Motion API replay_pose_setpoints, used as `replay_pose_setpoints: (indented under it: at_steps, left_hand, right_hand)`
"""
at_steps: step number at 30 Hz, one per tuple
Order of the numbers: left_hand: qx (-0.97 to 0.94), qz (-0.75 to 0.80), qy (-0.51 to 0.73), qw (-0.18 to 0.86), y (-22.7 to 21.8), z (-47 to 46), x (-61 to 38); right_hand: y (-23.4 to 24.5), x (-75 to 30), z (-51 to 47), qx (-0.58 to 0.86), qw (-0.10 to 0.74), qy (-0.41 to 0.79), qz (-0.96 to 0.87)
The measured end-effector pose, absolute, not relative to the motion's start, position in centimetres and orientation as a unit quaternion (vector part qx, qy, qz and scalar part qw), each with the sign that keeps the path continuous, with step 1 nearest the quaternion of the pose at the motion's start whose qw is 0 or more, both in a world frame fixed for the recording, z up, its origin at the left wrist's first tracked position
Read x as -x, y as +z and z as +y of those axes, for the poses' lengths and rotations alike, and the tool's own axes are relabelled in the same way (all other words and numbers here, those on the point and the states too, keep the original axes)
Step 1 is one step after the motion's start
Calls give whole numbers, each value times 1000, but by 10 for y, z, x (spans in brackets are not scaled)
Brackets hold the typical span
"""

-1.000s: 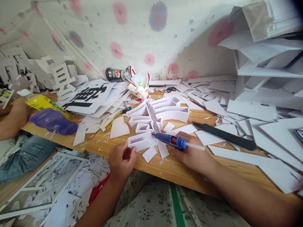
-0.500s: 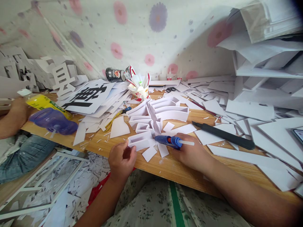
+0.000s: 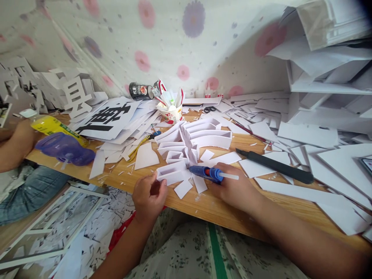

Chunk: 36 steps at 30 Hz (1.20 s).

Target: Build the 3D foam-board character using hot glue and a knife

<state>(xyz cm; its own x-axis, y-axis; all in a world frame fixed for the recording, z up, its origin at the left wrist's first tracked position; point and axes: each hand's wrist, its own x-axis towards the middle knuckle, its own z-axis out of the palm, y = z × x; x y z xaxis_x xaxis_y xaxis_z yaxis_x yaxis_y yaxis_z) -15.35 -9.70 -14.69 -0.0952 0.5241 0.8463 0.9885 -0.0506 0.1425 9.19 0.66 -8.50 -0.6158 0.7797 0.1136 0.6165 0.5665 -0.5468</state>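
Observation:
My right hand (image 3: 236,190) grips a blue hot-glue gun (image 3: 207,173) with a white glue stick poking out of its back, nozzle pointing left at a white foam-board built-up character (image 3: 188,145) on the wooden table (image 3: 209,205). My left hand (image 3: 148,195) pinches the near left end of the character's lowest white strip piece (image 3: 171,173), fingers curled on its edge. Small loose white offcuts (image 3: 183,188) lie between both hands.
A black utility knife (image 3: 276,166) lies right of the character. White board sheets (image 3: 308,133) pile at the right. A paper cup of scraps (image 3: 171,112), a black can (image 3: 141,91) and a printed black character sheet (image 3: 106,118) sit behind. Another person's arm (image 3: 13,145) and a purple glue gun (image 3: 65,148) are at left.
My right hand drew the glue gun slightly left, toward the foam-board piece. My left hand kept its hold on the strip piece.

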Motion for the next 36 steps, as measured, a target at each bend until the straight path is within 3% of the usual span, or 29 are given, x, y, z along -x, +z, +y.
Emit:
replay_pose_setpoints:
  at_steps: [20, 30, 36]
  left_hand:
    - [602, -631, -393, 291, -146, -98, 153]
    - [603, -630, -396, 287, -145, -98, 152]
    - [600, -633, -395, 288, -144, -98, 152]
  right_hand:
    - [-80, -95, 7, 386, 245, 267, -848]
    - [-80, -92, 7, 403, 135, 180, -887]
    - [-76, -93, 9, 415, 122, 206, -878]
